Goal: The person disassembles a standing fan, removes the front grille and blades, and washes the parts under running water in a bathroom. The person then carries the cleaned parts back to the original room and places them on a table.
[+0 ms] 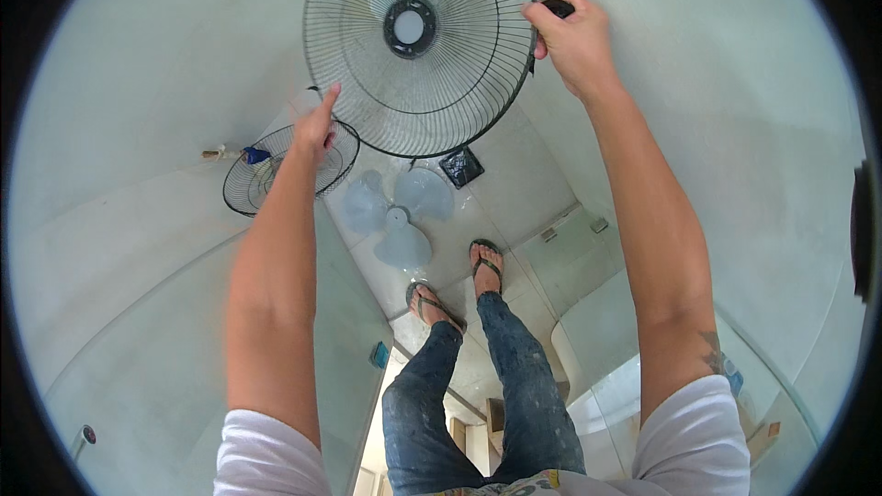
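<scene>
A round black wire fan grille [441, 108] with a pale disc at its hub is held up in front of me. My right hand [574, 37] grips its right rim between thumb and fingers. At its lower left rim is my left hand [317, 129], thumb up along the edge and the other fingers curled, partly hidden. Below it, a second wire fan grille [241, 191] rests on the floor by the left wall, partly behind my left forearm. A translucent three-blade fan propeller [401, 230] lies on the wet tiles.
Near the propeller is a black square object [461, 167]. A brush with a blue part [253, 155] lies by the second grille. A black knob [558, 7] shows behind my right hand. Glass panels [211, 358] stand on both sides; my sandalled feet [487, 266] are on the tiles.
</scene>
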Available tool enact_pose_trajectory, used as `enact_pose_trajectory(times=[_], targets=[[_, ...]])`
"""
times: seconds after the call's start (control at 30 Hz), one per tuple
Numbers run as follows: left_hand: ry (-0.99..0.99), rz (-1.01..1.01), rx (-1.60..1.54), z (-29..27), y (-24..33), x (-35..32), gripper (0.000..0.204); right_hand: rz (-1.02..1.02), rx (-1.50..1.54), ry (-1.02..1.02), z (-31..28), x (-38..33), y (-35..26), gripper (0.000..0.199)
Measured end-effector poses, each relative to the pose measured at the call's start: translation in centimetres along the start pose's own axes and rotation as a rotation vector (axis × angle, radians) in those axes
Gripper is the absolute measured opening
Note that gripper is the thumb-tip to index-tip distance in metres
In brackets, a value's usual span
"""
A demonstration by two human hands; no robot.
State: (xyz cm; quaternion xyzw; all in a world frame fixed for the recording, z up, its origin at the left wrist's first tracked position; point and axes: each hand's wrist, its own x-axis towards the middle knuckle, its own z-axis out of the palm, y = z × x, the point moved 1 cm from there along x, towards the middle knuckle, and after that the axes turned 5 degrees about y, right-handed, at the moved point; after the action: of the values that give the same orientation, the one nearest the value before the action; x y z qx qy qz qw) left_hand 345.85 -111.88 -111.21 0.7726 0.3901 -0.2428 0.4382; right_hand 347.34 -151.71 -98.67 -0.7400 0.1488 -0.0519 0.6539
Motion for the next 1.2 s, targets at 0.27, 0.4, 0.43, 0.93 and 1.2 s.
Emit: enact_pose_trajectory(times=[0.27,0.4,0.43,0.93,1.2], targets=[[-0.215,0.303,-0.81,-0.9,-1.9,-4.0,0.044,-0.579,-0.436,0.285,5.5,2.5,1.1,0.031],[-0.084,0.408,-0.96,0.9,-3.1,-7.7,0.044,0.451,0.662,-0.001,13.0,8.0,0.6,0.034],[-0.038,0.408,-0.989,1.6,-3.2,-8.1,0.043,0.538,0.806,-0.043,14.5,9.7,0.9,0.036],[0.17,0.412,-1.345,8.8,-2.5,-6.3,0.043,0.093,-0.096,-0.079,10.5,14.7,4.6,0.043],[-0.148,0.225,-1.439,10.7,-1.9,-1.9,0.046,0.157,-0.21,-0.15,8.0,7.3,6.0,0.041]])
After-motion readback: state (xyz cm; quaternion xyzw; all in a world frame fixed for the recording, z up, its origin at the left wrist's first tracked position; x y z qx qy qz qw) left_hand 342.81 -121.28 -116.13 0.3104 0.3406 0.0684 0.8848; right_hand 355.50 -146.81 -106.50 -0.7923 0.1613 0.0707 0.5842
